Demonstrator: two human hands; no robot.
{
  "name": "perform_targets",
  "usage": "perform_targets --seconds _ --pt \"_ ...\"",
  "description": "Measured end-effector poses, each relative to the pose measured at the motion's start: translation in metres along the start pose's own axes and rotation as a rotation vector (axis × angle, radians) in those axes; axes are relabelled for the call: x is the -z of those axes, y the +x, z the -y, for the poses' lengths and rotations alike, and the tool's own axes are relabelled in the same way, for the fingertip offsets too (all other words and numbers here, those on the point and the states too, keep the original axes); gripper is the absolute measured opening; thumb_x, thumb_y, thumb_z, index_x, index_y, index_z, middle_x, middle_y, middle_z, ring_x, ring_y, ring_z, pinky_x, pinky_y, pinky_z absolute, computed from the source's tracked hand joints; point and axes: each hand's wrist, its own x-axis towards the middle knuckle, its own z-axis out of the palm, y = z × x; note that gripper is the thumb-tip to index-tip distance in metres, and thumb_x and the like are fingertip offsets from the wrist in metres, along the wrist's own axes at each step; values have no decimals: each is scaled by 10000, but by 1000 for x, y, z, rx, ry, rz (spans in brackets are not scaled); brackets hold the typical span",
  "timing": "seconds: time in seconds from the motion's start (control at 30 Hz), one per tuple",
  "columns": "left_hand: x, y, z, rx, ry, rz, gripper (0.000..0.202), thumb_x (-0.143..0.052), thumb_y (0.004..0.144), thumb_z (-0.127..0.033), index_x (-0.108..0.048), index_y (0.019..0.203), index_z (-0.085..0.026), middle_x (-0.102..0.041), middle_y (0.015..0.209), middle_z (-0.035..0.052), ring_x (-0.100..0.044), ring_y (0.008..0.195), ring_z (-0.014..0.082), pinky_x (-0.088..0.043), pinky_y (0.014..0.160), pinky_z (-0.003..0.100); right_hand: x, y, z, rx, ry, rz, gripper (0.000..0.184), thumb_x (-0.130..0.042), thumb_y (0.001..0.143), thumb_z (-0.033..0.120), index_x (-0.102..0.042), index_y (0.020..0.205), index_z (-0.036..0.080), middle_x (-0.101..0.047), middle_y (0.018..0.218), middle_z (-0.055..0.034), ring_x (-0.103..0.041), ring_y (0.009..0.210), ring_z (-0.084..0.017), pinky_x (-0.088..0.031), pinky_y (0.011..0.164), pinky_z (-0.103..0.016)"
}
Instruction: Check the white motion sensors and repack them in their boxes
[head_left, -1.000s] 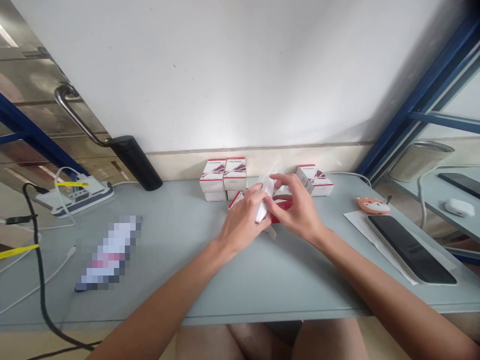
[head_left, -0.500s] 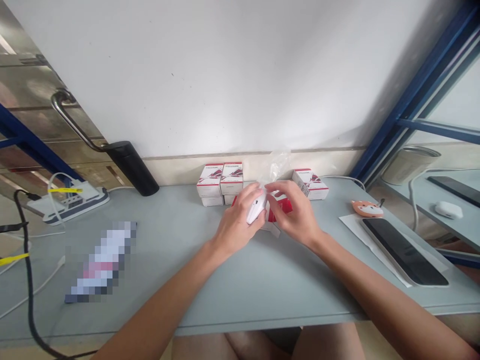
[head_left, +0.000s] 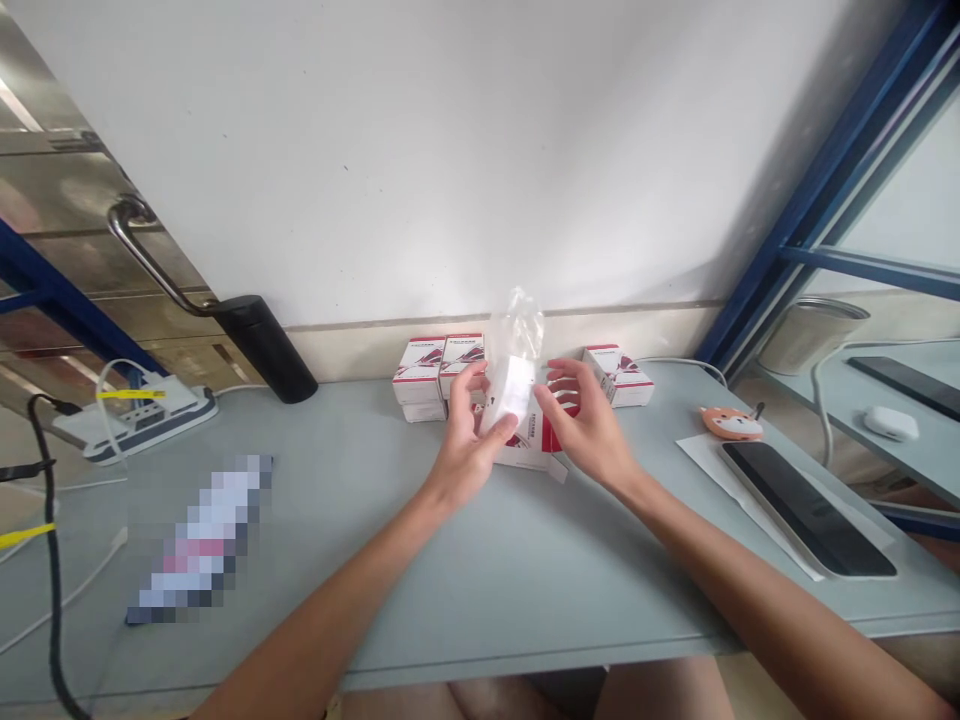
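Observation:
My left hand (head_left: 465, 440) holds a small white item in a clear plastic bag (head_left: 514, 375) upright above the desk, thumb and fingers pinched on its lower part. My right hand (head_left: 589, 425) hovers just right of the bag with fingers apart and curled, touching nothing that I can see. Under both hands lies an opened red-and-white box (head_left: 534, 442). Several closed red-and-white boxes (head_left: 439, 365) are stacked behind at the wall, and one more box (head_left: 616, 373) sits to the right.
The grey desk (head_left: 480, 580) carries a dark phone (head_left: 806, 508) on white paper, an orange fox-shaped charm (head_left: 731, 422), a power strip (head_left: 135, 412) with cables at left, and a blurred flat item (head_left: 202, 535). A black-tipped handle (head_left: 259, 345) leans at the wall.
The bagged white item has risen from low over the open box to upright. My right hand has let go of it and drawn slightly right, uncovering the open box.

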Motion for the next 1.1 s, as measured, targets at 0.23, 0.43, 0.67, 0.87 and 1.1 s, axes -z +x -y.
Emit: perform_targets --seconds 0.23,0.43,0.67,0.87,1.1 --pt "5 9 5 68 -21 49 621 -757 911 -454 -482 1449 -311 -527 1454 100 -633 1096 236 -574 854 351 5 8 -13 -39 74 292 473 -500 1032 646 -694 1091 219 -748 1060 -66 -691 1016 -260 -567 929 -412" --pt "9 10 0 76 47 61 616 -765 909 -350 -506 1465 -295 -583 1492 106 -586 1300 293 -561 958 382 6 8 -12 19 -62 107 408 -672 939 621 -685 1069 235 -735 1084 -79 -643 1021 -260 -561 815 -369" --pt "11 14 3 -18 125 75 407 -662 1004 -487 -635 1324 -237 -681 1388 113 -655 1222 277 -524 999 384 5 3 -7 109 -140 139 439 -676 932 635 -613 1113 240 -711 1161 -93 -643 1034 -269 -567 885 -413" --pt "22 17 9 49 196 112 522 -777 909 -538 -615 1317 -255 -683 1360 106 -641 1214 292 -555 920 375 6 4 -8 96 -126 261 427 -508 1044 605 -662 1210 243 -734 1103 -87 -676 946 -267 -583 799 -406" --pt "25 20 8 90 27 168 557 -705 949 -576 -589 1371 -231 -674 1359 132 -658 1149 277 -570 836 364 11 7 -15 143 -148 289 506 -377 1088 594 -623 1393 273 -727 1257 -95 -669 1088 -311 -545 942 -475"
